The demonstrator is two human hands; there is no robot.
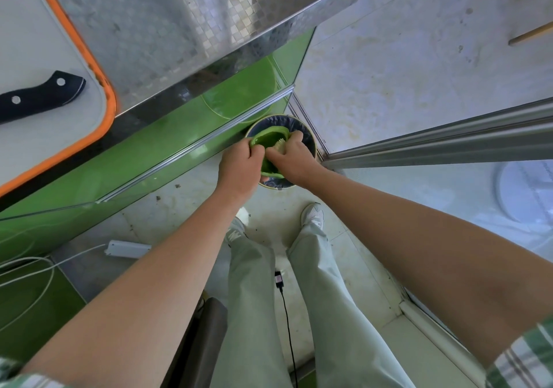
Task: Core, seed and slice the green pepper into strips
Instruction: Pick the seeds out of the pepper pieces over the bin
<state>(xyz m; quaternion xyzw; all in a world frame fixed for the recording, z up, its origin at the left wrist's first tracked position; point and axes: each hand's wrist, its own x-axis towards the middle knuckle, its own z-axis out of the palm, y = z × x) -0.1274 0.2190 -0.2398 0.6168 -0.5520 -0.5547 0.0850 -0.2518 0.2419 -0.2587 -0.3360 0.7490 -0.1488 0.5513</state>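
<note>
I look straight down at a small round bin [311,144] with a dark liner on the floor. Over it my left hand [239,167] grips a cut green pepper [266,141], hollow side up. My right hand [291,159] has its fingers curled into the hollow, pinching the pale seed core [280,146]. A knife with a black riveted handle [42,96] lies on the white cutting board with an orange rim [98,67] at the upper left, far from both hands.
The board lies on a steel counter [179,28] above green cabinet fronts [167,154]. A metal door frame [434,142] runs to the right of the bin. My feet stand just behind the bin; a power strip [128,248] and cables lie on the floor at left.
</note>
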